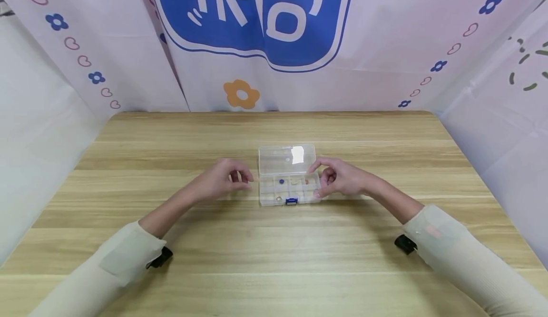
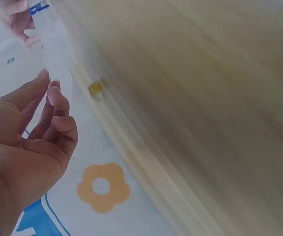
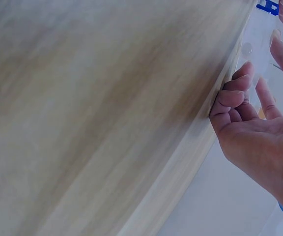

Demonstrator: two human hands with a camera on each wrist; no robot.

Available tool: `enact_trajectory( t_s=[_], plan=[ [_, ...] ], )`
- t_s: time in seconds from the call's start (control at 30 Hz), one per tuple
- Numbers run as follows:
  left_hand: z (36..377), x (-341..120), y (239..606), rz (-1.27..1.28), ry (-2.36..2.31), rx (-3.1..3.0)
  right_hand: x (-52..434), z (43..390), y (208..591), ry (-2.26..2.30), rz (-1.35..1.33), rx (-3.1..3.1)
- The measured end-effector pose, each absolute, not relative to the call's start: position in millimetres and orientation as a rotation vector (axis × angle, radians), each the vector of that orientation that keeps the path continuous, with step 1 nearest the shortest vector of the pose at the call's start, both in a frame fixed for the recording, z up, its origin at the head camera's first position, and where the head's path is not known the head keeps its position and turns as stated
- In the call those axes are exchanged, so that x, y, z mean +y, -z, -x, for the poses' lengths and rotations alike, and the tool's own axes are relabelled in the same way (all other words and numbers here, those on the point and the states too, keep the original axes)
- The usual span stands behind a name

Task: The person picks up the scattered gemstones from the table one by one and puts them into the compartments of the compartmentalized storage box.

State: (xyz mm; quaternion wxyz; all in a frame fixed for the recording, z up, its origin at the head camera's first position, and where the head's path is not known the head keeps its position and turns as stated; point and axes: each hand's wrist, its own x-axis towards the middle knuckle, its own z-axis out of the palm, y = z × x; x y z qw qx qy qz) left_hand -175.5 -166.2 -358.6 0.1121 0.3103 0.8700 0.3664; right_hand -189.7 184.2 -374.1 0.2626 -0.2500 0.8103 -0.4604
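Backdrop cloth [image 1: 299, 93] behind the surface: big blue panel with white characters at 12 o'clock, cropped at the top, not readable as words. Orange flower print below it, small blue flowers and pink hearts along the side seams. No brand or label readable anywhere else.

Wooden surface [image 1: 274, 260], light grain, fills the lower view.

Clear compartment box [image 1: 288, 188] sits mid-surface, lid [image 1: 287, 158] tipped back toward 12 o'clock, blue latch [image 1: 291, 201] on the front edge at 6 o'clock. Inside: a blue bead [image 1: 281, 181] in a back cell, a pale ring-like bit [image 1: 278, 198] in a front cell; other cells too small to tell.

Right hand [image 1: 340, 179] at the box's 3 o'clock side, grip curled round the end wall, thumb near the front corner, fingers at the back corner. Left hand [image 1: 222, 179] just off the box at 9 o'clock, grip loosely curled, fingertips close to the wall; contact unclear, nothing seen pinched. A small yellowish piece [image 2: 95, 88] shows in the left wrist view beside the box, blurred.

Risks, as judged:
- Box is light and held from one end only; a nudge from the left could slide or swivel it.
- Tilting spills beads across cells or onto the surface, where round ones roll off.
- Lid is unsupported and may drop onto fingers.
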Motion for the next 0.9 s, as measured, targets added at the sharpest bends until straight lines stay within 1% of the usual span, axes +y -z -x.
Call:
enact_trajectory(
  t_s=[0.3, 0.67, 0.9],
  plan=[
    [178, -181, 362, -0.900, -1.078, 2.564, 187, 189, 375, 1.242, 0.669, 2.197],
    [181, -189, 365, -0.791, -0.976, 2.616, 186, 190, 376, 1.245, 0.670, 2.199],
    [181, -192, 364, -0.808, -0.953, 2.612, 185, 190, 374, 1.246, 0.667, 2.195]
  ],
)
